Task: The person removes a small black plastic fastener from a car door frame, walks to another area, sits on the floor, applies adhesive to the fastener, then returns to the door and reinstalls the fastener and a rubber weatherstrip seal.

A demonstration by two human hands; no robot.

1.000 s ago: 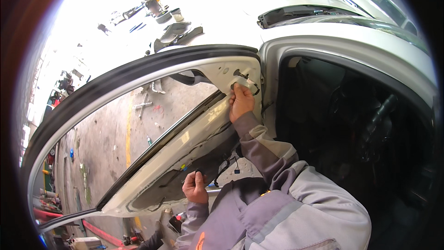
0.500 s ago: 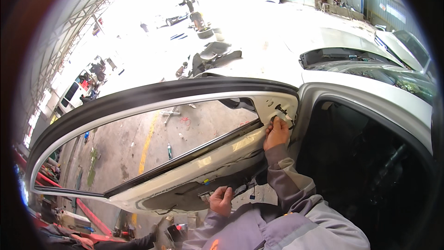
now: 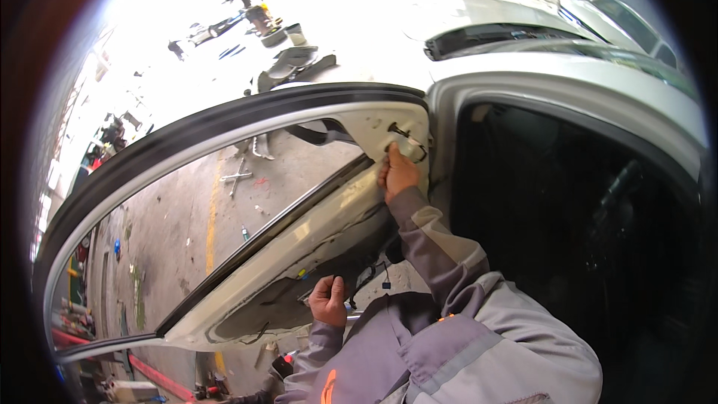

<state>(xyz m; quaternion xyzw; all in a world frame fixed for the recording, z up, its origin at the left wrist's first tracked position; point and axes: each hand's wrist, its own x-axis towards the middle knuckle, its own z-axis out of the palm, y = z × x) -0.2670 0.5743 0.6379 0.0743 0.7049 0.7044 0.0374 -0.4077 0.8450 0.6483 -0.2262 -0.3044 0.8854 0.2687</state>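
The open car door (image 3: 340, 206) stands in front of me, its inner side bare of trim. My right hand (image 3: 399, 174) is closed at the door's upper front corner, fingertips beside a small pale piece (image 3: 409, 150) and just below a black fitting (image 3: 402, 132). Whatever that hand pinches is too small to make out. Lower down, my left hand (image 3: 327, 302) is closed with thumb against fingers, in front of the large opening in the door's inner panel. Anything in its fingers is hidden. A black connector (image 3: 386, 285) hangs on a wire to its right.
The dark door opening of the car body (image 3: 538, 232) lies to my right. Through the window frame show the side mirror (image 3: 318, 133), a metal stand (image 3: 236, 174) and a small green tool (image 3: 245, 233) on the floor. Dark car parts (image 3: 292, 66) lie beyond the door.
The view has swung, so door and car sit further left and higher. My right hand stays at the door corner, and the pale piece shows more plainly. My left hand is still closed.
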